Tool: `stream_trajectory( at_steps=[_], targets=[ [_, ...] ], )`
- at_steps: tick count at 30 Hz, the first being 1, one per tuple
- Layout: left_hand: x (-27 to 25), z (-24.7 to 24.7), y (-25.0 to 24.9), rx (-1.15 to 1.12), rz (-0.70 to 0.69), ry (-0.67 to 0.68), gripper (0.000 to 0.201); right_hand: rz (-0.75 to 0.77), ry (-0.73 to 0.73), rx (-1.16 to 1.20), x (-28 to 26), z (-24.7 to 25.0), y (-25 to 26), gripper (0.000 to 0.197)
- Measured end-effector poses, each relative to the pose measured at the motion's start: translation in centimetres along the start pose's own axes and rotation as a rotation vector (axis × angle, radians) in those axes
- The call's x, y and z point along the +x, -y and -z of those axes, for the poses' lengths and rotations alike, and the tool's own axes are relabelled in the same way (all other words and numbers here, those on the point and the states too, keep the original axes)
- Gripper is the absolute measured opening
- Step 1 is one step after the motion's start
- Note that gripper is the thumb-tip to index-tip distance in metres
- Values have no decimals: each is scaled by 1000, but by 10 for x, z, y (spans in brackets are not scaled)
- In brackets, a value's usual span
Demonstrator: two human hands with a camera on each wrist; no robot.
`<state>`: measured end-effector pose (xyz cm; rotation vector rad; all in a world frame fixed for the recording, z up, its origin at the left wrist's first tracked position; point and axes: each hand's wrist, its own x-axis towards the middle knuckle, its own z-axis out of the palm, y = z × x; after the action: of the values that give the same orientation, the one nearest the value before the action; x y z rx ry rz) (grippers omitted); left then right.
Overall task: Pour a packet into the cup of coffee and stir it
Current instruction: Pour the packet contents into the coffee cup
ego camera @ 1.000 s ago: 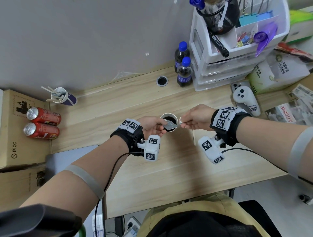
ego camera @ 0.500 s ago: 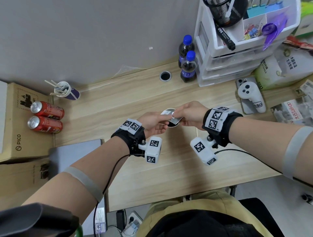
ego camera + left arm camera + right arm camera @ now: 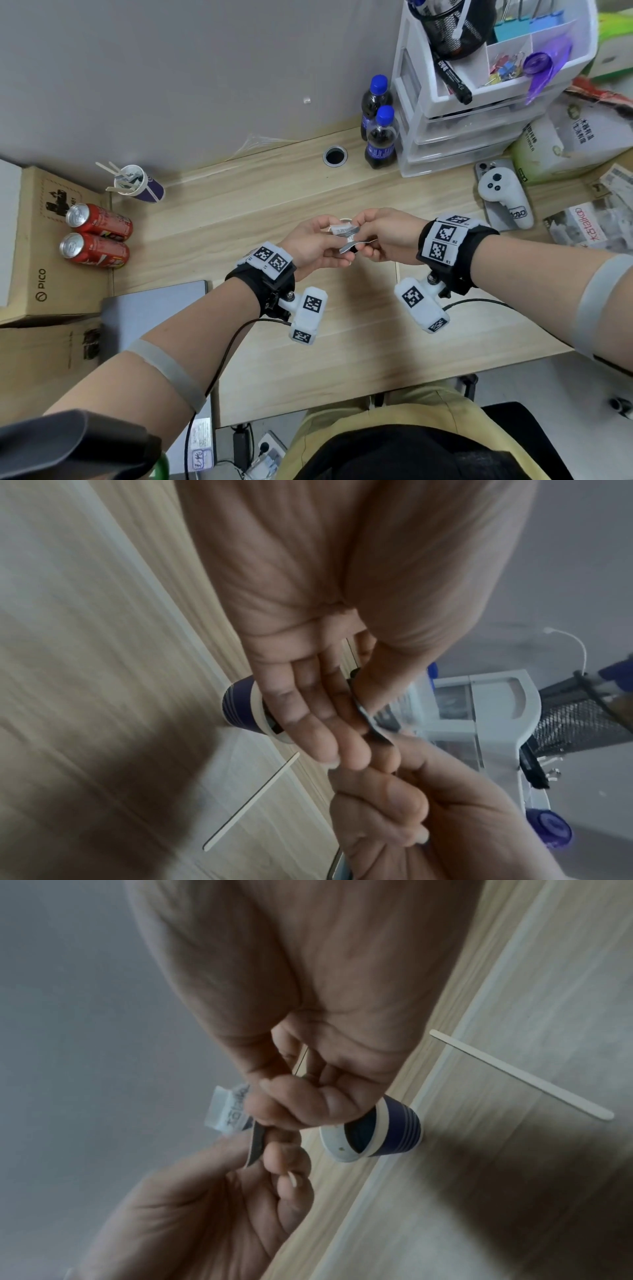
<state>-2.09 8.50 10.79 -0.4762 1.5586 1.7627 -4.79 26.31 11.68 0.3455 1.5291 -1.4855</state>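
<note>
Hands cover most of the action in the head view: left hand (image 3: pixel 310 241) and right hand (image 3: pixel 387 236) meet over the purple-and-white paper cup of coffee (image 3: pixel 380 1130), so only a sliver of rim shows there. Small silver-and-white packet (image 3: pixel 347 234) is crumpled between them, held above the cup; left fingers (image 3: pixel 329 723) pinch one end against the thumb, right fingers (image 3: pixel 291 1110) curl round the other. Print on the packet is blurred, unreadable. Can't tell if it's torn open. Wrist views are motion-smeared; the cup stands upright on the table with dark liquid inside.

Flat wooden stir stick (image 3: pixel 520 1074) lies on the table near the cup, not touching it; hidden in the head view.

Light wood-grain table (image 3: pixel 342 359) against a plain grey wall. At 10 o'clock from the hands, a second paper cup of sticks (image 3: pixel 137 183); at 9 o'clock, two red cans (image 3: pixel 97 236) on a cardboard box. At 1 o'clock, two blue-capped dark bottles (image 3: pixel 380 137) beside a white plastic drawer unit (image 3: pixel 459 130), top cut off by the frame. White controller (image 3: pixel 503 198) at 3 o'clock.
</note>
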Motion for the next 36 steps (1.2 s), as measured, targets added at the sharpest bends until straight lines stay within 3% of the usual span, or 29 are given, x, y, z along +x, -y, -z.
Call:
stream_trajectory(
  at_steps=[6,10,14,17,21,25,28,32,36],
  targets=[
    [-10,11,-5,-199,69,83,20,86,-18,67,0,-2,-2,27],
    [-10,12,-1,-102,80,-16,10,72,14,57,2,-6,-2,17],
    [-12,16,3,-12,90,-77,35,86,-8,-114,6,-16,-4,7],
    [-15,17,5,40,102,-83,41,86,27,-248,9,-19,-8,8],
    [-18,21,9,53,131,-71,35,125,14,-324,12,-19,-8,10],
    [-23,28,10,99,149,-36,3,130,31,-298,15,-26,-10,9],
    [-23,35,10,114,123,-89,8,114,32,-219,18,-31,-12,20],
    [-26,40,10,120,122,-96,10,148,3,-287,23,-37,-9,12],
    [-29,48,8,120,122,-95,7,171,13,-294,22,-43,-5,19]
  ],
)
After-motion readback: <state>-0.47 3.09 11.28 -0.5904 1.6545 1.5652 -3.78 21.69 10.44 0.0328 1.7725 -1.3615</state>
